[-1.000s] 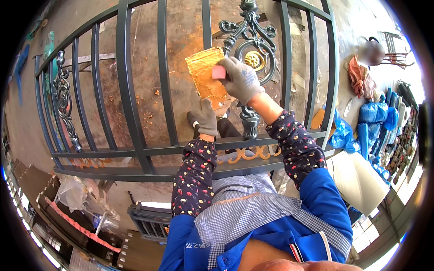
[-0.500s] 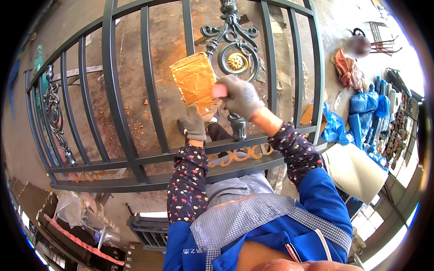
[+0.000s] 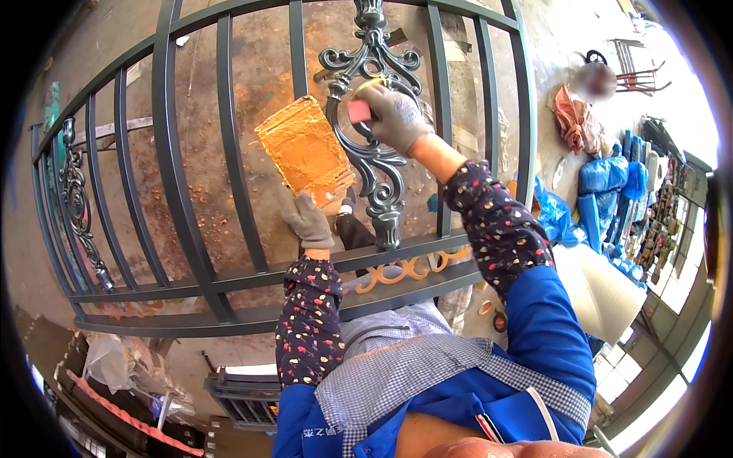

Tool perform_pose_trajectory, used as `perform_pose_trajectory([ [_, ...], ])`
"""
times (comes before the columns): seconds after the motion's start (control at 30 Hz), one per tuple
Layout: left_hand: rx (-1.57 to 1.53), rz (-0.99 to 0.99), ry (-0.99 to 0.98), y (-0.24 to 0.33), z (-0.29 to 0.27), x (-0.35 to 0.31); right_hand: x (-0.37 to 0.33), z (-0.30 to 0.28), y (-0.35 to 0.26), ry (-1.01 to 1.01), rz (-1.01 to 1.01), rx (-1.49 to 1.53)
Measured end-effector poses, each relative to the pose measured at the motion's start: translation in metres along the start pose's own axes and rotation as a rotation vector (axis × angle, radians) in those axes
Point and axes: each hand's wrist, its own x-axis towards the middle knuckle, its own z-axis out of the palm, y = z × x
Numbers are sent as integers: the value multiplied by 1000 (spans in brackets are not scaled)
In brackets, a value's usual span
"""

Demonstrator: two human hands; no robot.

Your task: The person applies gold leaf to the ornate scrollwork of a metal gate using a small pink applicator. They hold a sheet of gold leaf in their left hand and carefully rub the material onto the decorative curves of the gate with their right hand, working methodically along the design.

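My gloved left hand (image 3: 308, 219) grips the near edge of a flat board (image 3: 300, 145) coated in wet-looking gold paint. The board is tilted among the dark bars of a metal railing panel (image 3: 228, 130). In my gloved right hand (image 3: 399, 122) is a small pink sponge (image 3: 359, 112), pinched between the fingers. That hand lies over the ring of a dark cast scroll ornament (image 3: 369, 162) set between the bars. It covers most of the ring's gold centre; only a yellowish sliver shows above the fingers. Whether the sponge touches the metal is hard to tell.
A second scroll ornament (image 3: 77, 195) stands in the panel's left part. Gold scrollwork (image 3: 389, 272) runs along the near rail. Blue-wrapped bundles (image 3: 607, 179) and a large white roll (image 3: 599, 294) lie at the right. Beyond them is a reddish-brown cloth (image 3: 574, 118).
My right hand has moved from the gold board up and away, onto the ornament's ring, with the sponge. The board has shifted left in my left hand. The whole view has moved slightly.
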Motion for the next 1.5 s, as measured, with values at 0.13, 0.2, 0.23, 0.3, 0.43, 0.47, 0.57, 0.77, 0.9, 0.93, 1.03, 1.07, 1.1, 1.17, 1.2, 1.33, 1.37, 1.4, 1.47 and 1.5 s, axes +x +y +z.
perform_pose_trajectory([
  [0.13,65,-48,-52,-35,-7,-5,5,-16,18,15,21,-121],
  [0.2,66,-70,-99,-27,-8,-4,23,-14,24,188,99,-92],
  [0.23,66,-81,-123,-23,-8,-4,25,-9,22,191,119,-68],
  [0.3,-18,-105,-101,-12,-5,-3,19,5,12,135,101,4],
  [0.43,-123,19,-10,-12,2,0,-18,0,-19,-229,-79,-109],
  [0.47,-90,13,-38,-16,0,-1,-20,-9,-23,-299,-61,-122],
  [0.57,-8,-5,-98,-27,-4,-1,-1,-3,-5,-165,-53,-171],
  [0.77,80,-67,-140,-29,-9,-3,43,-14,22,-4,146,-303],
  [0.9,-3,76,-91,13,0,4,16,-34,43,55,245,-345],
  [0.93,-22,45,-92,15,0,3,6,-36,50,43,288,-325],
  [1.03,-120,-53,-124,6,-1,1,-10,-34,41,-7,197,-238],
  [1.07,-137,-80,-119,1,0,0,-5,-36,32,-73,212,-233],
  [1.1,-153,-104,-120,-1,0,-1,1,-36,32,22,167,-236],
  [1.17,-151,-77,-110,0,1,-1,22,-31,41,209,120,-209],
  [1.2,-134,-24,-99,4,2,1,27,-28,45,209,158,-216],
  [1.33,-79,-102,-121,-39,-6,-4,-4,-24,36,-42,134,-260],
  [1.37,-84,-112,-122,-39,-4,-6,-7,-28,35,-15,124,-250],
  [1.4,-97,-62,-121,-9,0,-1,-10,-33,37,23,128,-240],
  [1.47,-85,5,-101,9,0,2,5,-31,31,-29,44,-270],
  [1.5,-71,16,-95,9,0,2,14,-29,25,-55,0,-288],
])
